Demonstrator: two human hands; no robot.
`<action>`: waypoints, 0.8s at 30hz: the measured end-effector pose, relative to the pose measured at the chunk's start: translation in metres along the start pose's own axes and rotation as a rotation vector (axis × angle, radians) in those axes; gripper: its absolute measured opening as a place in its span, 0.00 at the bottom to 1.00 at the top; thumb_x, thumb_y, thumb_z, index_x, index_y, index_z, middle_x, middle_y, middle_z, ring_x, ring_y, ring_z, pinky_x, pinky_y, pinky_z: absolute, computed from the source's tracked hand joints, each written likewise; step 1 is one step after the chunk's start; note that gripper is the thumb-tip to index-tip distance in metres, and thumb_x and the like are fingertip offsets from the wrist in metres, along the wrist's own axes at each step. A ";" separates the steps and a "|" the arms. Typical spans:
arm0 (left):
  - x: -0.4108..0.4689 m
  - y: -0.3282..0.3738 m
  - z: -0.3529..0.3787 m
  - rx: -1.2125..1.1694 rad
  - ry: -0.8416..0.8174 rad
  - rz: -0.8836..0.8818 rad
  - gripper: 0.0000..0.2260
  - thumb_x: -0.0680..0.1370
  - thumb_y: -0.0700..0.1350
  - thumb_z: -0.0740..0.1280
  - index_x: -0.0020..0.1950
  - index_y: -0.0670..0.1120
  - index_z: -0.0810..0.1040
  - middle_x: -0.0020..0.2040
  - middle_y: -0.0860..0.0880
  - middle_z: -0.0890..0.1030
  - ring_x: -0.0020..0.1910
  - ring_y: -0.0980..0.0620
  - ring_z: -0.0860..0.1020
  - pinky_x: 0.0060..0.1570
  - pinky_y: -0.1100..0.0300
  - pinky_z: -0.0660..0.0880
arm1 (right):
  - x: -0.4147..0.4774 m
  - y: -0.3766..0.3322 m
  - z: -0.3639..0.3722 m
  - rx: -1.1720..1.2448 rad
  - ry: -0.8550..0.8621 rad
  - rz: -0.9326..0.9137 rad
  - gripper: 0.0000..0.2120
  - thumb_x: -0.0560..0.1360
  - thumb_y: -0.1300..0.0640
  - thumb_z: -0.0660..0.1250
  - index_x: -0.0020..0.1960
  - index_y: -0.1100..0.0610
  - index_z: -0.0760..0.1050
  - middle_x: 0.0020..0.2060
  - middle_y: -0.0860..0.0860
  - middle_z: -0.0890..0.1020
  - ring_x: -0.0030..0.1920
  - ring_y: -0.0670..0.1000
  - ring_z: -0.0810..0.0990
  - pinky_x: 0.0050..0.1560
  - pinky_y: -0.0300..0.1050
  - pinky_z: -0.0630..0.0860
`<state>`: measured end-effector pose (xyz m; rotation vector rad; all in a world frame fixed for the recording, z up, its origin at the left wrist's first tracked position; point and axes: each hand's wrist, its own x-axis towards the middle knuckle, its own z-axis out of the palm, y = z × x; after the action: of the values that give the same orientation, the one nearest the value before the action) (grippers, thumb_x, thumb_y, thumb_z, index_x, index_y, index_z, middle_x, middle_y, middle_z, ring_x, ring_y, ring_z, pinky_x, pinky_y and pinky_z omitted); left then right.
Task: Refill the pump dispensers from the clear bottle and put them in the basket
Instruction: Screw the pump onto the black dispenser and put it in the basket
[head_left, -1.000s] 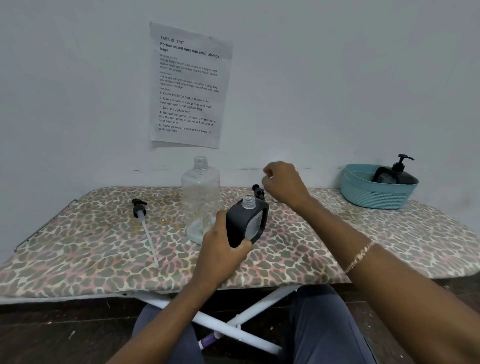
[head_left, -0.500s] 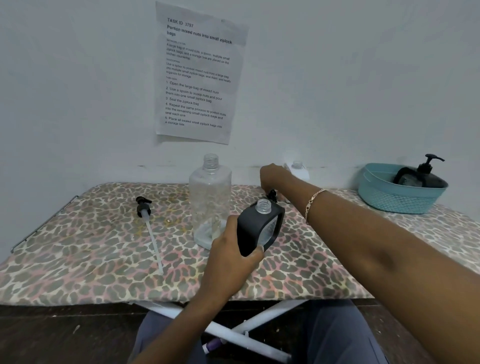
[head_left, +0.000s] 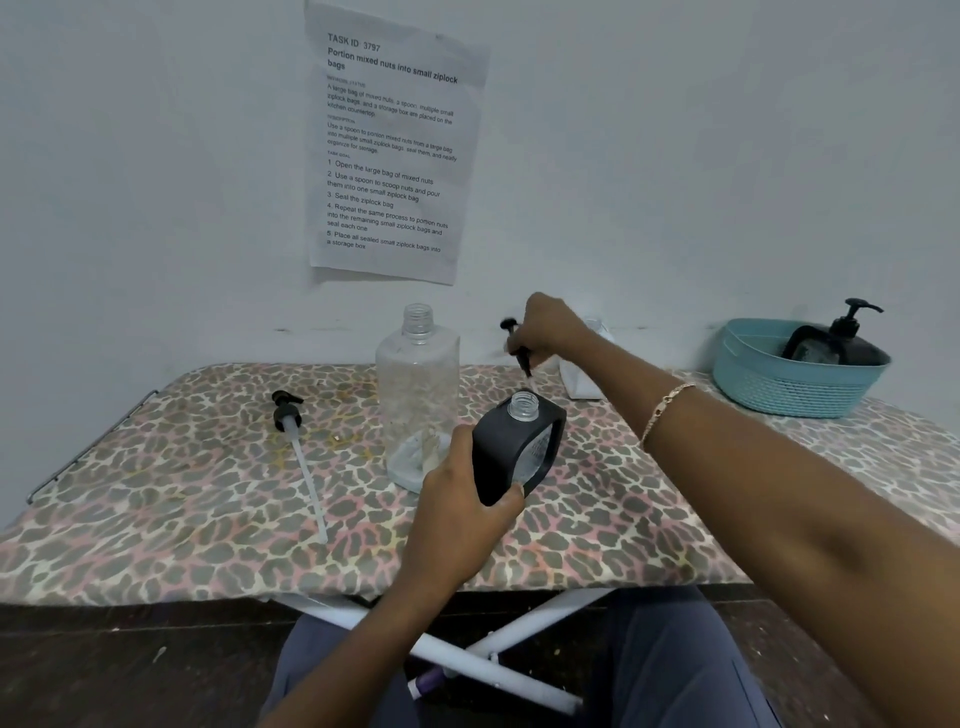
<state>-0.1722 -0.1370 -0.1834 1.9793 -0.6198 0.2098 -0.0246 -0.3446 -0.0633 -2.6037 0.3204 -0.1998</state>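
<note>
Left hand grips the uncapped black dispenser, tilted over the leopard-print board beside the upright clear bottle. Right hand pinches a black pump in the air beyond it. A spare pump lies at the left. Far right, a teal basket holds a second dispenser. A printed sheet hangs on the pale wall.

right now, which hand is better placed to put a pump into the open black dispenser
Right. The right hand grips a pump just behind the open neck of the black dispenser; the left hand is occupied gripping that dispenser.
</note>
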 end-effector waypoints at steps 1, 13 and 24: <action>-0.003 0.005 -0.001 0.004 -0.006 0.003 0.18 0.77 0.48 0.74 0.61 0.53 0.68 0.48 0.56 0.80 0.44 0.60 0.80 0.36 0.67 0.75 | -0.011 -0.001 -0.013 0.151 0.026 -0.004 0.13 0.72 0.61 0.78 0.36 0.62 0.75 0.28 0.55 0.83 0.29 0.50 0.85 0.28 0.40 0.79; -0.003 0.005 0.001 -0.004 -0.006 -0.034 0.18 0.76 0.48 0.73 0.61 0.55 0.67 0.49 0.58 0.80 0.44 0.64 0.80 0.35 0.70 0.73 | -0.123 -0.013 -0.076 0.806 0.219 -0.401 0.10 0.81 0.66 0.67 0.61 0.66 0.81 0.51 0.64 0.86 0.50 0.59 0.88 0.53 0.50 0.85; -0.003 0.007 0.000 -0.011 -0.013 -0.044 0.19 0.77 0.48 0.73 0.62 0.54 0.68 0.51 0.55 0.81 0.46 0.60 0.80 0.37 0.66 0.74 | -0.162 0.005 -0.045 0.545 0.196 -0.359 0.12 0.81 0.61 0.70 0.64 0.58 0.82 0.50 0.52 0.86 0.46 0.50 0.88 0.55 0.50 0.85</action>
<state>-0.1784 -0.1391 -0.1791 1.9834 -0.5839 0.1668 -0.1905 -0.3270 -0.0402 -2.0796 -0.1289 -0.5818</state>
